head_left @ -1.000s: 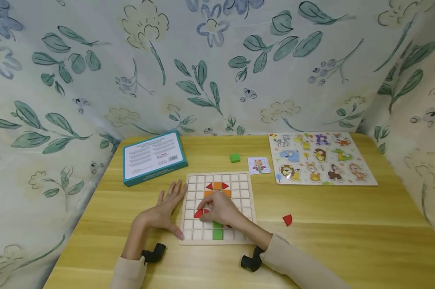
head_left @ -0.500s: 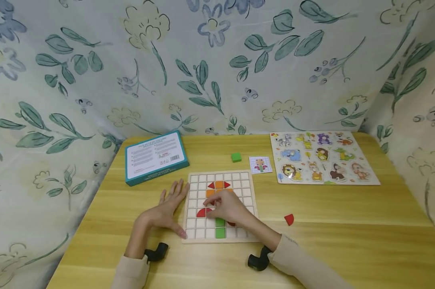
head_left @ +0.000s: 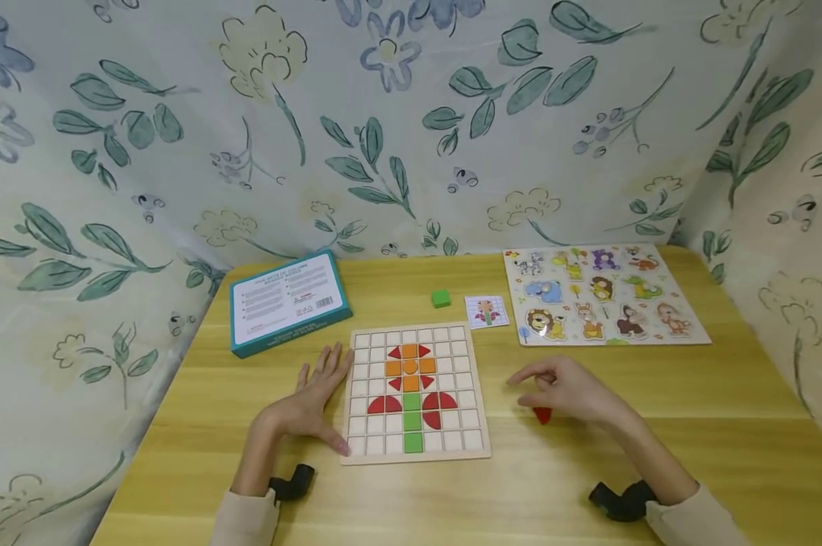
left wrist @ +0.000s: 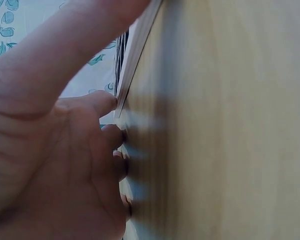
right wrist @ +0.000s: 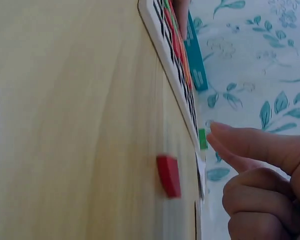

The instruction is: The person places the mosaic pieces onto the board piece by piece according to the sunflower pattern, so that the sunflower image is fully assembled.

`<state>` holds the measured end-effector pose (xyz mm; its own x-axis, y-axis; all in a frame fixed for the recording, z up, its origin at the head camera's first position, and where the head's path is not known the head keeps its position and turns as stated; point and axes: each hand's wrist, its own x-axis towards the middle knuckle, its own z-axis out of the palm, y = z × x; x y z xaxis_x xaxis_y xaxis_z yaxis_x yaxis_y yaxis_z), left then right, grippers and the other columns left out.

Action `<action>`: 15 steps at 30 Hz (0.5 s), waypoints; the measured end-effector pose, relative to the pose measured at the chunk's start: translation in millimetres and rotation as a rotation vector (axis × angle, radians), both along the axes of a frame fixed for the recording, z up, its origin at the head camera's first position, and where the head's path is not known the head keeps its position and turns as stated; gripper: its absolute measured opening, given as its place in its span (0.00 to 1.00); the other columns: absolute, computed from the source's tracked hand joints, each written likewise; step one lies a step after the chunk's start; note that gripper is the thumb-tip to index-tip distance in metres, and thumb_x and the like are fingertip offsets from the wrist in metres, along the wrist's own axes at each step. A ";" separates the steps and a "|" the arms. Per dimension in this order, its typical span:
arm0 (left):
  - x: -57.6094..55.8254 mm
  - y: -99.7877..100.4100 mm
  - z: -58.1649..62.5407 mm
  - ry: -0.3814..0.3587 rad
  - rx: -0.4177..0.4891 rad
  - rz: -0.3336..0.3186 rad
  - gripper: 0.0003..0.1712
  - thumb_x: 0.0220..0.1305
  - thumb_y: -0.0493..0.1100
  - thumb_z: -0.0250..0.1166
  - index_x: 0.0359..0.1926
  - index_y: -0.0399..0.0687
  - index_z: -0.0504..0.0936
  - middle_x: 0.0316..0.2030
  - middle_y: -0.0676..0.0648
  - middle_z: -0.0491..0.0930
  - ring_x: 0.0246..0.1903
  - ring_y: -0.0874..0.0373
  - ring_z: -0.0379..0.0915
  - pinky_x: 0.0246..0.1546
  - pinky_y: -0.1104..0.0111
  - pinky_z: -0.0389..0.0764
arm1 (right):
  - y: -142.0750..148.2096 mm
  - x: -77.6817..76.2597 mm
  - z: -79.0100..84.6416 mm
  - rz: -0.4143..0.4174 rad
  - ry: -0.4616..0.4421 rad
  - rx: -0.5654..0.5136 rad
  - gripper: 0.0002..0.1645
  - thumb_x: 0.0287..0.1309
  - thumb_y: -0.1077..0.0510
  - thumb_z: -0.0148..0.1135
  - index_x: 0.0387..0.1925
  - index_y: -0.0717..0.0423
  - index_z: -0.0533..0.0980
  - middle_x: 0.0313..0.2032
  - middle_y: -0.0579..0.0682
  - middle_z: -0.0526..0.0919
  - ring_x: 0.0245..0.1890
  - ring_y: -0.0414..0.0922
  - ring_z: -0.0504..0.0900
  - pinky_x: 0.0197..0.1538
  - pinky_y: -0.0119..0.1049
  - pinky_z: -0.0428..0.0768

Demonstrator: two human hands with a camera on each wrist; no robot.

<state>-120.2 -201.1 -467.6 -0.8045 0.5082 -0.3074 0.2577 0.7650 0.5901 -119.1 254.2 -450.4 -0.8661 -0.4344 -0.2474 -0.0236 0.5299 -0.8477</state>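
Observation:
A wooden grid board (head_left: pixel 445 458) carries a flower of coloured blocks: orange blocks (head_left: pixel 393 368) and red triangles on top, a green stem (head_left: pixel 412 422), red quarter-circles (head_left: pixel 386 405) as leaves. My left hand (head_left: pixel 309 402) rests along the board's left side, fingers spread and thumb at the lower corner. To the right of the board, my right hand (head_left: pixel 575 390) hovers with index finger and thumb extended, the other fingers bent, holding nothing. Partly beneath it lies a loose red quarter-circle block (head_left: pixel 543 415); in the right wrist view this red block (right wrist: pixel 169 176) sits apart from the fingertips.
Behind the board are a green block (head_left: pixel 440 298) and a small pattern card (head_left: pixel 486 312) with a flower design. A teal-edged box (head_left: pixel 290 301) stands at back left, an animal puzzle board (head_left: pixel 605 296) at back right. A floral curtain (head_left: pixel 397 152) hangs behind the table.
My right hand has left the grid board and moved right, over to the loose red block. The flower's blocks it covered now show. My left hand stays at the board's edge.

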 end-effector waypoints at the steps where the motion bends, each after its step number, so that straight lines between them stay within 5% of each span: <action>1: 1.1 0.1 -0.1 0.001 -0.001 0.002 0.90 0.35 0.61 0.87 0.83 0.45 0.32 0.82 0.35 0.20 0.80 0.35 0.11 0.76 0.32 0.22 | 10.3 0.6 -1.2 0.013 -0.024 -0.012 0.19 0.58 0.59 0.75 0.51 0.60 0.86 0.17 0.41 0.57 0.17 0.35 0.56 0.22 0.27 0.59; 7: 3.1 -1.5 -2.5 0.009 0.023 -0.007 0.90 0.34 0.62 0.87 0.84 0.45 0.33 0.82 0.35 0.20 0.80 0.34 0.11 0.76 0.32 0.21 | 40.9 5.1 -10.3 0.098 -0.124 -0.035 0.22 0.53 0.62 0.77 0.51 0.61 0.86 0.17 0.41 0.55 0.19 0.35 0.55 0.23 0.29 0.57; 15: 0.5 -1.2 -1.7 0.009 0.013 -0.005 0.90 0.34 0.63 0.87 0.84 0.46 0.33 0.82 0.35 0.21 0.80 0.34 0.12 0.76 0.32 0.22 | 22.7 -1.3 -17.4 0.076 -0.075 -0.005 0.19 0.49 0.60 0.80 0.44 0.60 0.85 0.17 0.42 0.61 0.18 0.35 0.57 0.23 0.27 0.58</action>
